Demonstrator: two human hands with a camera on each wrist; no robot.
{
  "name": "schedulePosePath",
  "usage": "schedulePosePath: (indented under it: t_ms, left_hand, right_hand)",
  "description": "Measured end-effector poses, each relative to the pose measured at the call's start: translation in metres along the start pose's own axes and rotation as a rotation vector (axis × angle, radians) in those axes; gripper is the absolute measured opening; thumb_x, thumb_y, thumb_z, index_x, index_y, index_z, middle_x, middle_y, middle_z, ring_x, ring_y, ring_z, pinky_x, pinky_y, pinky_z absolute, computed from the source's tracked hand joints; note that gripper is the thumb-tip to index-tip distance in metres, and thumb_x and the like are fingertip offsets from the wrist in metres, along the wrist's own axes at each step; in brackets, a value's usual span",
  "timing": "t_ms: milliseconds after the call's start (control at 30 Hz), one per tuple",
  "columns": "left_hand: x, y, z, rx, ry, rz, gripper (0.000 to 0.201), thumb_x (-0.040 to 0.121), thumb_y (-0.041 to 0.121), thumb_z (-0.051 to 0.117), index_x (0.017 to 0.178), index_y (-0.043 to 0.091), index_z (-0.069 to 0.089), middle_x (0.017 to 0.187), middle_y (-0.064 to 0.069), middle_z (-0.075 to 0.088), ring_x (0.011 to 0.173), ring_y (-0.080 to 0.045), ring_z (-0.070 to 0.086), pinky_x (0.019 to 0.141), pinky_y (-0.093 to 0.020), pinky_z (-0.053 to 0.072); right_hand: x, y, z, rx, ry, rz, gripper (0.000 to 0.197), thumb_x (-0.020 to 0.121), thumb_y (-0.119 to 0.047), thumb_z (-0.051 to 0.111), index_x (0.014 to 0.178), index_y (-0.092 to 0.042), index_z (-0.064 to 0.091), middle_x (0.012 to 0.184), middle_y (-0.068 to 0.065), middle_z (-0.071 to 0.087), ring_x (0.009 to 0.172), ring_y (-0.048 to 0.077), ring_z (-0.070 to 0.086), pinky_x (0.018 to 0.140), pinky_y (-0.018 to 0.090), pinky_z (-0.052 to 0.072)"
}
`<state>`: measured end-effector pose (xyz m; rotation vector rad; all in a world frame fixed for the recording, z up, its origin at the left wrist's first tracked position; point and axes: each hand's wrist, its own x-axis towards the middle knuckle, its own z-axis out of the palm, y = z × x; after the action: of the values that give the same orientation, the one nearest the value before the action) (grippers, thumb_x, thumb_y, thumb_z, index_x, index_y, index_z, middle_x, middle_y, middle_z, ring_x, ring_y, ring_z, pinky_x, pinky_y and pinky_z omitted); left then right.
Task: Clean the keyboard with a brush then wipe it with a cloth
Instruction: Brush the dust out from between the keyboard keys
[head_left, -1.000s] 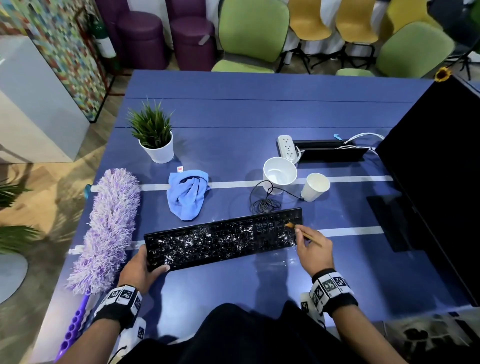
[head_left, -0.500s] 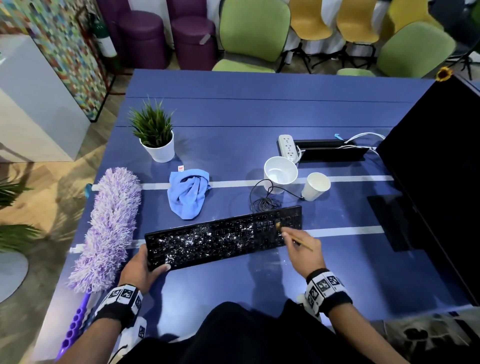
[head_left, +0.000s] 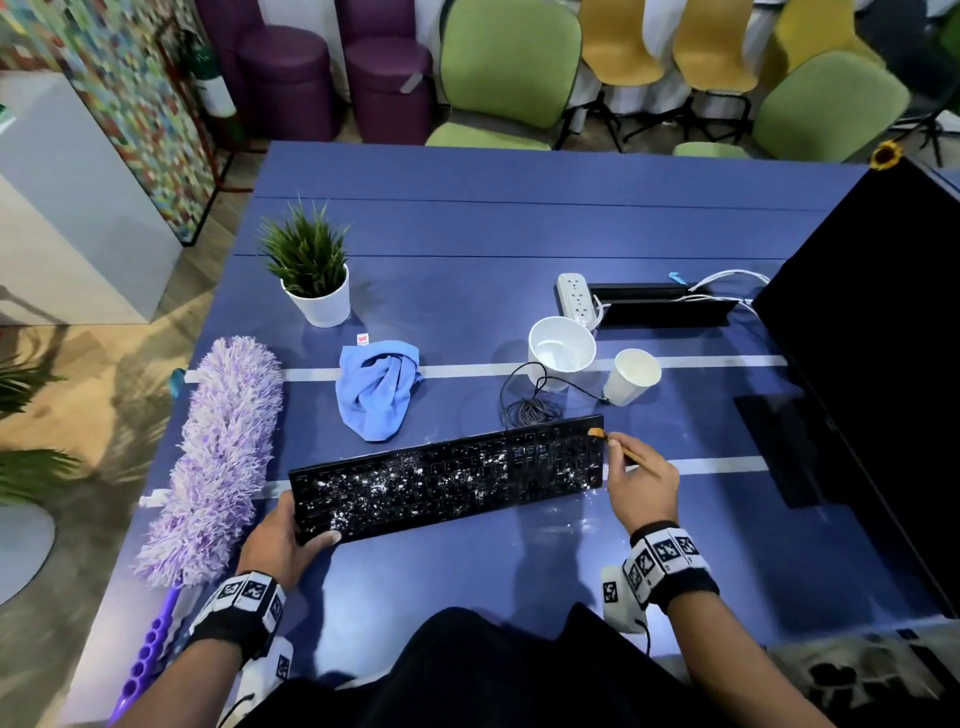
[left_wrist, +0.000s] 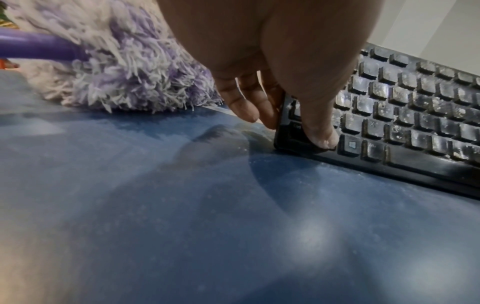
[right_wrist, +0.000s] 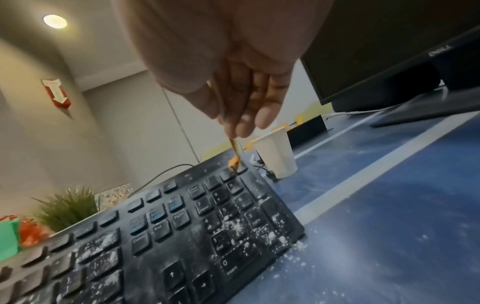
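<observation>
A black keyboard (head_left: 447, 475) (left_wrist: 405, 115) (right_wrist: 182, 232) speckled with white powder lies slanted on the blue table (head_left: 519, 239). My left hand (head_left: 283, 535) (left_wrist: 280, 98) grips its near-left corner, thumb on top and fingers at its end. My right hand (head_left: 641, 478) (right_wrist: 241, 98) pinches a thin wooden brush (head_left: 618, 446) (right_wrist: 235, 152). The brush's orange tip touches the keys at the far-right corner. A crumpled blue cloth (head_left: 376, 387) lies beyond the keyboard, left of centre.
A purple fluffy duster (head_left: 218, 457) (left_wrist: 124, 67) lies left of the keyboard. Two white paper cups (head_left: 561, 345) (head_left: 631, 376) and a coiled cable (head_left: 530, 410) sit behind it. Further off stand a potted plant (head_left: 311, 275), power strip (head_left: 576, 299) and black monitor (head_left: 878, 364).
My right hand swept the brush left along the keyboard's right section, then back out to its far-right corner. The left hand and keyboard stayed put.
</observation>
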<state>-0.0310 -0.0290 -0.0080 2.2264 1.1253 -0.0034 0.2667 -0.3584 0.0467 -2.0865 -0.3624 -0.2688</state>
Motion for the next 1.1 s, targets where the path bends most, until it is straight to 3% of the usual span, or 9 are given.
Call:
schedulePosePath:
  t_ms: [133, 267, 400, 500, 600, 667, 833, 1000, 1100]
  left_hand:
    - [-0.001, 0.001, -0.001, 0.01, 0.002, -0.002, 0.066, 0.066, 0.035, 0.083, 0.116, 0.018, 0.044, 0.098, -0.012, 0.07, 0.087, -0.032, 0.067, 0.077, -0.038, 0.051]
    - [-0.002, 0.002, -0.001, 0.006, 0.002, -0.004, 0.065, 0.066, 0.034, 0.084, 0.116, 0.018, 0.045, 0.099, -0.012, 0.07, 0.088, -0.032, 0.067, 0.077, -0.038, 0.051]
    - [-0.003, 0.003, -0.002, 0.009, -0.001, -0.017, 0.065, 0.066, 0.034, 0.084, 0.116, 0.019, 0.045, 0.1, -0.011, 0.07, 0.088, -0.031, 0.067, 0.079, -0.038, 0.052]
    - [-0.003, 0.005, -0.003, -0.005, 0.001, -0.013, 0.066, 0.066, 0.032, 0.084, 0.118, 0.019, 0.045, 0.101, -0.011, 0.07, 0.09, -0.031, 0.068, 0.079, -0.037, 0.051]
    - [-0.003, 0.005, -0.002, -0.007, 0.0, -0.013, 0.067, 0.066, 0.031, 0.084, 0.119, 0.019, 0.045, 0.102, -0.011, 0.07, 0.09, -0.031, 0.068, 0.079, -0.036, 0.05]
    - [-0.002, 0.004, -0.002, -0.007, -0.007, -0.017, 0.067, 0.066, 0.033, 0.084, 0.119, 0.02, 0.043, 0.103, -0.011, 0.07, 0.09, -0.031, 0.067, 0.08, -0.037, 0.051]
    - [-0.004, 0.006, -0.003, -0.002, -0.009, -0.016, 0.07, 0.067, 0.032, 0.083, 0.123, 0.016, 0.043, 0.106, -0.013, 0.069, 0.096, -0.033, 0.066, 0.082, -0.039, 0.05]
    - [-0.004, 0.006, -0.004, -0.008, -0.007, -0.017, 0.07, 0.067, 0.031, 0.083, 0.122, 0.015, 0.044, 0.107, -0.015, 0.069, 0.097, -0.034, 0.066, 0.083, -0.039, 0.05]
    - [-0.004, 0.007, -0.004, -0.005, -0.009, -0.014, 0.07, 0.068, 0.031, 0.083, 0.123, 0.014, 0.044, 0.108, -0.015, 0.069, 0.097, -0.034, 0.066, 0.083, -0.04, 0.05]
  right_hand:
    - [-0.008, -0.012, 0.004, -0.016, -0.259, -0.159, 0.016, 0.086, -0.023, 0.065, 0.089, -0.011, 0.076, 0.085, 0.003, 0.074, 0.073, 0.012, 0.069, 0.07, 0.026, 0.056]
    - [0.003, -0.015, 0.002, 0.013, -0.089, -0.126, 0.009, 0.086, -0.012, 0.066, 0.087, -0.01, 0.075, 0.082, 0.002, 0.073, 0.071, 0.014, 0.068, 0.07, 0.027, 0.055]
    - [-0.003, -0.025, 0.009, 0.003, -0.214, -0.223, 0.011, 0.087, -0.012, 0.067, 0.095, -0.012, 0.075, 0.085, -0.003, 0.071, 0.074, 0.01, 0.065, 0.071, 0.021, 0.052]
    - [-0.016, -0.014, 0.012, -0.017, -0.258, -0.115, 0.009, 0.086, -0.009, 0.067, 0.09, -0.011, 0.075, 0.083, 0.001, 0.073, 0.072, -0.004, 0.064, 0.071, 0.025, 0.056]
    - [-0.027, -0.005, 0.011, -0.022, -0.342, -0.088, 0.009, 0.085, -0.006, 0.068, 0.088, -0.01, 0.075, 0.083, -0.001, 0.072, 0.074, -0.017, 0.06, 0.07, 0.01, 0.052]
    - [-0.033, -0.005, 0.008, -0.022, -0.39, -0.147, 0.01, 0.085, -0.009, 0.069, 0.092, -0.011, 0.076, 0.086, -0.004, 0.071, 0.076, -0.009, 0.064, 0.071, 0.008, 0.05]
    - [-0.03, 0.026, 0.004, -0.086, -0.165, -0.009, 0.013, 0.085, -0.008, 0.068, 0.093, -0.015, 0.075, 0.086, 0.005, 0.074, 0.074, 0.02, 0.069, 0.074, 0.037, 0.059]
    - [-0.043, 0.013, 0.013, -0.055, -0.334, -0.09, 0.012, 0.086, -0.013, 0.068, 0.095, -0.016, 0.076, 0.093, 0.002, 0.074, 0.083, 0.01, 0.069, 0.079, 0.024, 0.056]
    - [-0.038, 0.017, 0.011, -0.056, -0.211, 0.016, 0.014, 0.086, -0.01, 0.067, 0.091, -0.019, 0.076, 0.09, 0.002, 0.074, 0.082, 0.016, 0.07, 0.083, 0.031, 0.057]
